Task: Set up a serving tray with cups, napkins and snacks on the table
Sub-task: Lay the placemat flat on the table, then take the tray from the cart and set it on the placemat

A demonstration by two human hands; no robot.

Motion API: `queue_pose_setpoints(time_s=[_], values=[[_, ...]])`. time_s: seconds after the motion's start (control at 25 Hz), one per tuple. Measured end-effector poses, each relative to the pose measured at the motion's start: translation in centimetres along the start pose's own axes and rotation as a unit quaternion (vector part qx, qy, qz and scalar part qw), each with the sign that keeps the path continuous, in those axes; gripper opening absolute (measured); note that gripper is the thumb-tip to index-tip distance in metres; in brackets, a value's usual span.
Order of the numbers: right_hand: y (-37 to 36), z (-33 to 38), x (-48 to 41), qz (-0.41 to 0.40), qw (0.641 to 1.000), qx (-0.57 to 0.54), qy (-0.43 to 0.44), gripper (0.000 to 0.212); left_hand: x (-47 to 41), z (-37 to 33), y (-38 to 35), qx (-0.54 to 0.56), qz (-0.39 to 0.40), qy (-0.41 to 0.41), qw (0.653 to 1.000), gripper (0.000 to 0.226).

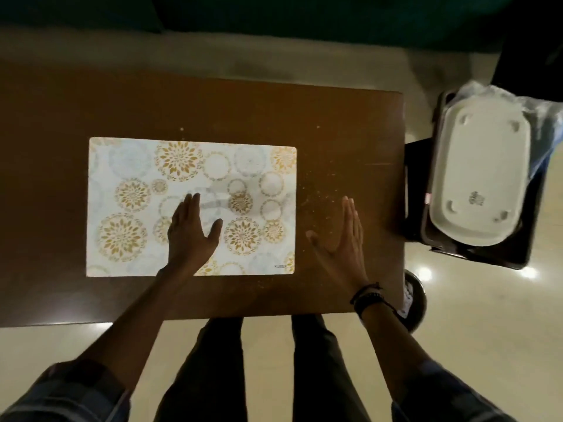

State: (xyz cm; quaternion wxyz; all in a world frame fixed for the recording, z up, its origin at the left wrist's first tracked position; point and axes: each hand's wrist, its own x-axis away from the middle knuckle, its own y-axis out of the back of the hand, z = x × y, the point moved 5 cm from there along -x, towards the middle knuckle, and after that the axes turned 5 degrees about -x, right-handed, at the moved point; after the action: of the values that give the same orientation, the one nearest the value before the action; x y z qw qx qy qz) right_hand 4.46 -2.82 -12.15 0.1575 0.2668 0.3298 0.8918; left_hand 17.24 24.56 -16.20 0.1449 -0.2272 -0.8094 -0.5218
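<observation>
Placemat (pixel 192 205) centred on counter (pixel 335 117) | left hand (pixel 190 233) flat on it, fingers released | right hand (pixel 344 236) beside placemat, empty | tray (pixel 478 184) right of placemat, upturned, likely awaiting pickup

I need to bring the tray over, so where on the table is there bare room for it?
Most of the placemat is bare, left of and beyond the left hand. The table left of it too. Crumbs and the right hand crowd the right.
</observation>
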Motion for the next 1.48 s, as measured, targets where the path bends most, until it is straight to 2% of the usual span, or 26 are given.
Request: queue_pose_setpoints(time_s=[0.12, 0.2, 0.32, 0.44, 0.52, 0.64, 0.76, 0.88, 0.92, 1.0, 1.04, 1.12, 1.2, 1.24, 1.32, 1.36, 1.4, 1.48], values=[[5.6, -4.0, 0.5, -0.078, 0.985, -0.141, -0.070, 0.093, 1.4, -8.2, -3.3, 0.006, 0.025, -0.056, 0.998, 0.076], [9.8, -7.6, 0.7, -0.157, 0.956, -0.221, -0.115, 0.091, 2.4, -13.4, -5.8, 0.002, 0.055, -0.101, 0.993, 0.076], [15.4, -14.0, 0.5, -0.272, 0.889, -0.304, -0.207, 0.077, 3.5, -19.4, -8.9, 0.018, 0.093, -0.141, 0.986, 0.077], [18.2, -18.7, -0.5, -0.311, 0.819, -0.403, -0.264, 0.052, 3.8, -22.5, -11.3, 0.034, 0.127, -0.131, 0.983, 0.078], [19.0, -20.6, -1.2, -0.304, 0.753, -0.496, -0.308, 0.044, 4.0, -23.7, -12.7, 0.035, 0.147, -0.123, 0.981, 0.077], [18.6, -21.5, -2.3, -0.237, 0.626, -0.661, -0.340, 0.054, 4.4, -24.3, -14.0, 0.066, 0.147, -0.121, 0.979, 0.072], [18.5, -21.3, -3.4, -0.229, 0.556, -0.736, -0.312, 0.062, 4.8, -24.1, -14.4, 0.105, 0.137, -0.123, 0.977, 0.069], [19.2, -20.3, -4.5, -0.275, 0.470, -0.791, -0.279, 0.069, 4.6, -23.6, -14.4, 0.132, 0.123, -0.098, 0.979, 0.070], [19.5, -19.9, -4.7, -0.298, 0.464, -0.780, -0.297, 0.068, 4.5, -23.5, -14.4, 0.140, 0.117, -0.094, 0.979, 0.069], [20.1, -19.5, -4.2, -0.364, 0.490, -0.709, -0.353, 0.054, 4.2, -23.2, -14.2, 0.158, 0.109, -0.090, 0.977, 0.063], [20.5, -19.3, -3.6, -0.397, 0.523, -0.648, -0.386, 0.049, 3.9, -23.1, -14.0, 0.169, 0.107, -0.083, 0.976, 0.059], [20.4, -19.1, -2.6, -0.434, 0.496, -0.661, -0.358, 0.047, 3.4, -23.0, -13.4, 0.188, 0.099, -0.065, 0.975, 0.054], [20.2, -18.6, -1.4, -0.449, 0.440, -0.716, -0.303, 0.039, 2.9, -23.2, -12.1, 0.209, 0.084, -0.048, 0.973, 0.051], [20.1, -18.8, -0.6, -0.461, 0.431, -0.720, -0.288, 0.033, 2.6, -23.5, -11.3, 0.229, 0.076, -0.038, 0.970, 0.051], [19.7, -18.3, 0.6, -0.432, 0.467, -0.733, -0.241, 0.034, 2.3, -23.8, -9.4, 0.293, 0.075, -0.001, 0.953, 0.050], [19.4, -17.7, 1.1, -0.409, 0.497, -0.738, -0.204, 0.038, 2.2, -23.9, -8.5, 0.350, 0.089, 0.030, 0.932, 0.052], [19.1, -17.3, 1.5, -0.388, 0.527, -0.734, -0.183, 0.042, 2.2, -24.0, -7.7, 0.425, 0.116, 0.066, 0.895, 0.057], [18.2, -16.4, 2.3, -0.346, 0.574, -0.721, -0.177, 0.038, 2.3, -23.8, -6.2, 0.593, 0.185, 0.118, 0.774, 0.075]])
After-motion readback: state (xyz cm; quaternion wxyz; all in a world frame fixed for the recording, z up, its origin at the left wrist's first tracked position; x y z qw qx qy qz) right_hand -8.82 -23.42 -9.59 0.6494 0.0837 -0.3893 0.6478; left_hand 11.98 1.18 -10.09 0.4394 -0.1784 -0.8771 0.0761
